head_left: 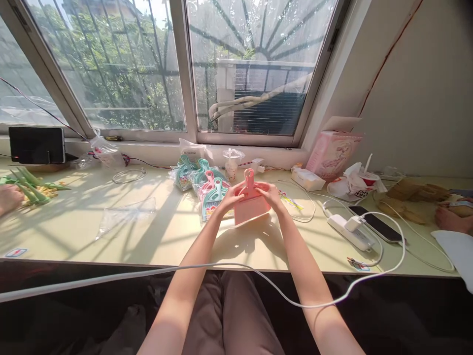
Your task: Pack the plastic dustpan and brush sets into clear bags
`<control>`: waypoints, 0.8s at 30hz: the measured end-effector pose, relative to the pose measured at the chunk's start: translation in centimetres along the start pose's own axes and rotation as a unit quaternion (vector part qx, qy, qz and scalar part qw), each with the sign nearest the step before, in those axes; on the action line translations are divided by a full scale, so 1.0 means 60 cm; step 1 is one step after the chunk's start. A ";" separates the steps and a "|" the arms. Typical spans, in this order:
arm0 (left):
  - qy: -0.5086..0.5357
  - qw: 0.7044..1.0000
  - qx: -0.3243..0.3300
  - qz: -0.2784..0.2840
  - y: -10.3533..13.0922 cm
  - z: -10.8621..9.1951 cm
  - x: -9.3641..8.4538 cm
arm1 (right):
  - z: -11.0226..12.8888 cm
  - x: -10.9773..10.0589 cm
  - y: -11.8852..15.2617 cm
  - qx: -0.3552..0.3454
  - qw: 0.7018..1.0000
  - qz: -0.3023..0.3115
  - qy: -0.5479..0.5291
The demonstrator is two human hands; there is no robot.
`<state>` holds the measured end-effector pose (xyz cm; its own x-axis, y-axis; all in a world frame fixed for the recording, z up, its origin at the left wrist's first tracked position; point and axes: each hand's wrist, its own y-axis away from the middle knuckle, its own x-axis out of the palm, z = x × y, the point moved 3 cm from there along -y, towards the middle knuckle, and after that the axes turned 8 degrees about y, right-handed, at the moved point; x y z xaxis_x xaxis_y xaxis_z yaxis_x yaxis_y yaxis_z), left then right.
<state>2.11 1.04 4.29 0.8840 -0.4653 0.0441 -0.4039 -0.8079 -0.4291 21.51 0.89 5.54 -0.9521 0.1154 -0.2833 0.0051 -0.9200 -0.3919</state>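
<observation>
A small pink dustpan (252,210) is raised just over the table in front of me, its handle pointing up and away. My left hand (232,196) grips its left side near the base of the handle. The right side is held by my right hand (271,194), fingers curled behind the pan. Just left of my left hand lies a pile of teal and pink dustpan-and-brush sets (216,196) in clear wrapping. A crumpled clear plastic bag (127,216) lies flat farther left. Whether a brush sits behind the dustpan is hidden.
A white cable (236,265) crosses above my forearms. To the right are a power strip (350,231), a phone (377,224), a tissue pack (307,178) and a pink box (332,155). A lidded cup (232,165) stands behind. Other people's hands show at both edges.
</observation>
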 end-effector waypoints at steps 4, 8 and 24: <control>-0.011 0.999 -0.002 -0.049 -0.003 0.010 0.002 | -0.007 -0.006 0.000 0.029 0.996 -0.065 -0.045; -0.090 0.991 0.031 -0.090 -0.005 0.009 -0.004 | -0.002 -0.002 0.005 0.046 0.995 -0.066 -0.054; -0.140 0.984 0.059 -0.096 0.006 -0.016 0.007 | -0.012 0.021 0.009 0.029 0.995 -0.074 -0.061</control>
<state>2.15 0.21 5.04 0.9780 -0.1778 -0.1089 -0.2083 -0.8156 -0.5398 20.56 0.78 4.33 -0.9712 0.2075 -0.1169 -0.1513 -0.9167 -0.3697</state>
